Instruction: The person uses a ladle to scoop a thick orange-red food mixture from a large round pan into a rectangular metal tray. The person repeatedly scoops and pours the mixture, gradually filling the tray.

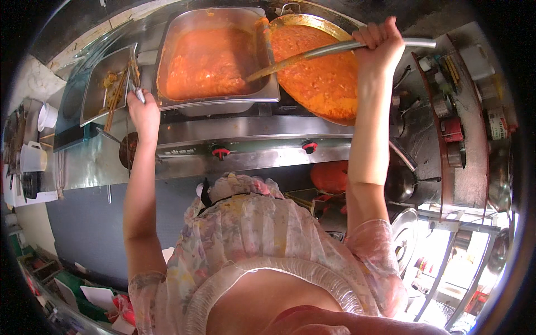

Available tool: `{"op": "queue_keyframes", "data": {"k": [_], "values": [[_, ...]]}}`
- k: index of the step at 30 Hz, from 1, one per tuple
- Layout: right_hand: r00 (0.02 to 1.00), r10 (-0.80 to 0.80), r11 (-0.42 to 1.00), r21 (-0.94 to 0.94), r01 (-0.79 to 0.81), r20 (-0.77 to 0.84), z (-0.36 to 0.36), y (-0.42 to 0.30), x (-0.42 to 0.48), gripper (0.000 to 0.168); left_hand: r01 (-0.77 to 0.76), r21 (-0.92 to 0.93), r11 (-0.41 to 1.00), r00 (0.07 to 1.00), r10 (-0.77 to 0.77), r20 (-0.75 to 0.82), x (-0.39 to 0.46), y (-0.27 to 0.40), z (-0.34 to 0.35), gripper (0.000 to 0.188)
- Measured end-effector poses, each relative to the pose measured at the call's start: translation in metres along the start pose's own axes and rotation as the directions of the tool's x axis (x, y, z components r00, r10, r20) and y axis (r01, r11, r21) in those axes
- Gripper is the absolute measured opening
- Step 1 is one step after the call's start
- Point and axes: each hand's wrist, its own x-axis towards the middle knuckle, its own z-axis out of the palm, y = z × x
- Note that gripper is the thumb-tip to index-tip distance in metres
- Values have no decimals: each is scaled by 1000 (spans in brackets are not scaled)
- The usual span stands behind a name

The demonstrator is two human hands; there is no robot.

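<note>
My right hand (379, 42) is wrapped around the long metal handle of a ladle or stirring tool (310, 54). Its sauce-coated lower end dips into thick orange-red sauce (209, 63) in a deep rectangular steel pan (274, 90), where the tip is hidden. My left hand (143, 111) grips the metal handle of a second utensil (138, 94), whose soiled upper part stands against the edge of a smaller steel tray (90, 111). Wooden chopsticks (115, 100) and food scraps lie in that tray. Beside the deep pan sits a wide round pan (312, 19) of chunky orange-red sauce (318, 83).
Red burner knobs (220, 152) line the steel stove front (264, 146). A dark round bowl (128, 150) rests below my left wrist. White plastic tubs (34, 157) stand far left. At right are a wok (398, 184) and a shelf (465, 180) of containers.
</note>
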Motion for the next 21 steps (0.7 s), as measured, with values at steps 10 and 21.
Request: {"op": "queue_keyframes", "data": {"k": [10,21], "values": [[963,33,996,93,-8,-268,-31,18,14,24,35,45,998,998,-37,48,2,5,0,26],[978,-171,981,76,181,-124,16,-26,27,34,-26,170,985,999,20,37,4,-1,-1,31]]}}
